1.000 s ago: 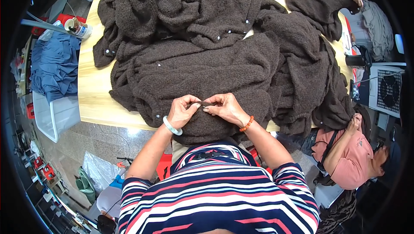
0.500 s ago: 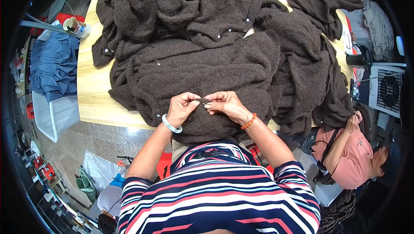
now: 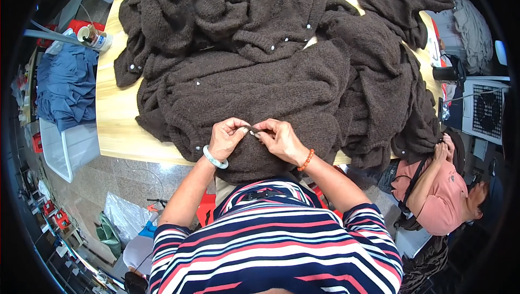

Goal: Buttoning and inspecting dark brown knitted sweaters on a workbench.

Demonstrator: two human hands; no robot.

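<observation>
"So, hands: what've they got?"

"L hand & R hand v. close tog., fingertips pinching a bit of dk brown knit betw. them. Sm. pale spot there, too tiny to ID."

"Where's the knit exactly?"

"Near edge of wood-look table, just in front of striped shirt, w/ more brown garments heaped beyond & to R."

"Wrists?"

"L: pale bangle. R: orange bead bracelet."

"Further out?"

"Far L: cup at table's edge, blue cloth in white bin. Far R: co-worker in pink top, seen side-on."
</observation>
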